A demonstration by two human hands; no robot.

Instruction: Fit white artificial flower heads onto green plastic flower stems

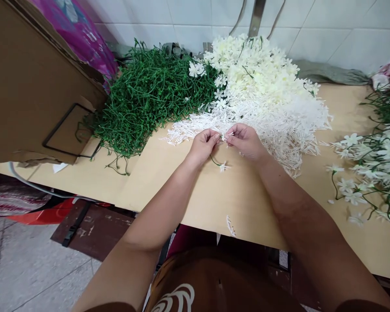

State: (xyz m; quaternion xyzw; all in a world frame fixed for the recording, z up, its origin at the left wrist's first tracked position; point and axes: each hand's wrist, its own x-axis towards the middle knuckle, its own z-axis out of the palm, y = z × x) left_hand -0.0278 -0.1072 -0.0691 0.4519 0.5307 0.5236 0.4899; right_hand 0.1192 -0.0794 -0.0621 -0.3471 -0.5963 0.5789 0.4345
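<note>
Flower stem (218,164), green with one white bloom, hangs at frame centre from the left hand (204,145), whose fingers pinch it; the right hand (245,141) pinches a tiny white piece against it. Finished sprays (370,173) lie at the right edge, but big heaps of green stems (146,95), cream blooms (256,69) and white sprigs (279,125) remain, so most work looks undone. Nothing blocks the table (214,203).

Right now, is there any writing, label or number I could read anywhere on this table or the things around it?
None can be read.
Pink printed plastic bag on the brown cardboard box: markings too blurred to read.
White swirl on the brown shirt: a design, not letters.
</note>
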